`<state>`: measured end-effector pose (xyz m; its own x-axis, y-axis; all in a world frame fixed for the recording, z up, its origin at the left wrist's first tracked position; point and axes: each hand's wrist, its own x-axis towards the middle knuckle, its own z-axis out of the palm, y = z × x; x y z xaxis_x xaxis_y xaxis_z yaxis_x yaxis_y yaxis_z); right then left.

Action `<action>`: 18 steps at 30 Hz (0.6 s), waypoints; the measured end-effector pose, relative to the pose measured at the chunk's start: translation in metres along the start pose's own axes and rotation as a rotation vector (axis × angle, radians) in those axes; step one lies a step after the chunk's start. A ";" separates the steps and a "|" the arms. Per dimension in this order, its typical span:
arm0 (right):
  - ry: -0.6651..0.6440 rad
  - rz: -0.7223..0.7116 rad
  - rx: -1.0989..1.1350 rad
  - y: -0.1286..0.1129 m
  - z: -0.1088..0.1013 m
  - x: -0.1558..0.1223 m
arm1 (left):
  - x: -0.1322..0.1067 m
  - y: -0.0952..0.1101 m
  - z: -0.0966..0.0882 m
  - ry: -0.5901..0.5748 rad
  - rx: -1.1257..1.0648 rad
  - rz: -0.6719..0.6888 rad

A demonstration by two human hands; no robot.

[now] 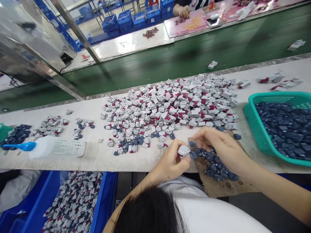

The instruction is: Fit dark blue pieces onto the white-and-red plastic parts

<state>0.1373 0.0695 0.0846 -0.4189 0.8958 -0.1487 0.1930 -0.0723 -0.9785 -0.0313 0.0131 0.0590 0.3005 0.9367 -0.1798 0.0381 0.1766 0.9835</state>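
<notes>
My left hand (170,163) grips a small white-and-red part (183,151) between thumb and fingers. My right hand (216,142) reaches across it, fingertips pinching a dark blue part (192,144). Under this hand, a heap of dark blue parts (215,165) lies on a brown cardboard sheet (218,184). A wide spread of white-and-red parts (170,106) covers the pale work surface (145,163) just beyond my hands, with dark blue pieces mixed in at its near edge.
A teal basket (257,129) of dark blue parts stands to the right. A blue bin (107,200) of assembled parts sits below left. A white bottle (43,147) lies on the surface. Beyond runs a green conveyor belt (170,61), with a co-worker's hand (184,11) and blue crates (131,19) farther off.
</notes>
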 end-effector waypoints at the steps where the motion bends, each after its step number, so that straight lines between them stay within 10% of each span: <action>1: 0.091 0.050 0.089 -0.005 0.006 0.004 | 0.001 0.001 0.001 0.011 0.061 0.045; 8: 0.091 0.451 0.621 -0.032 0.047 0.016 | 0.004 0.001 0.021 0.185 0.119 0.261; 18: 0.141 0.201 0.502 0.001 0.061 0.007 | 0.008 -0.013 0.032 0.353 0.289 0.362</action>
<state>0.0803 0.0492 0.0742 -0.2877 0.8905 -0.3525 -0.2038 -0.4165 -0.8860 0.0010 0.0081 0.0452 0.0093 0.9749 0.2225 0.2658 -0.2169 0.9393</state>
